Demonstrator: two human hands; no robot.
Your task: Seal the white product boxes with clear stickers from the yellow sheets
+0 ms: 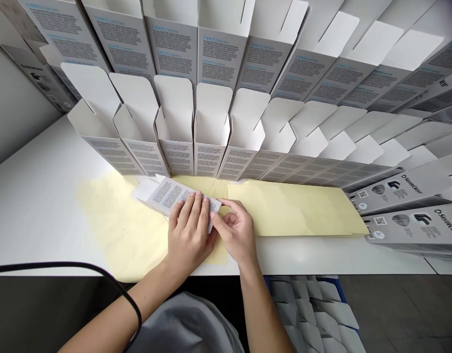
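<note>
A small printed cardboard box lies tilted over yellow paper, its far-left end open with pale flaps sticking out. My left hand lies across the box, fingers over the printed face and thumb underneath, gripping it. At the box's near-right end my right hand pinches the edge between thumb and index finger. The other fingers of that hand are curled in. My hands partly cover that end, so its flap is mostly hidden.
Rows of upright open-topped boxes line the back, with a higher row behind. SilverCrest boxes stand at the right. Yellow paper covers part of the white table. A black cable crosses my left arm. Below right, a blue crate holds several boxes.
</note>
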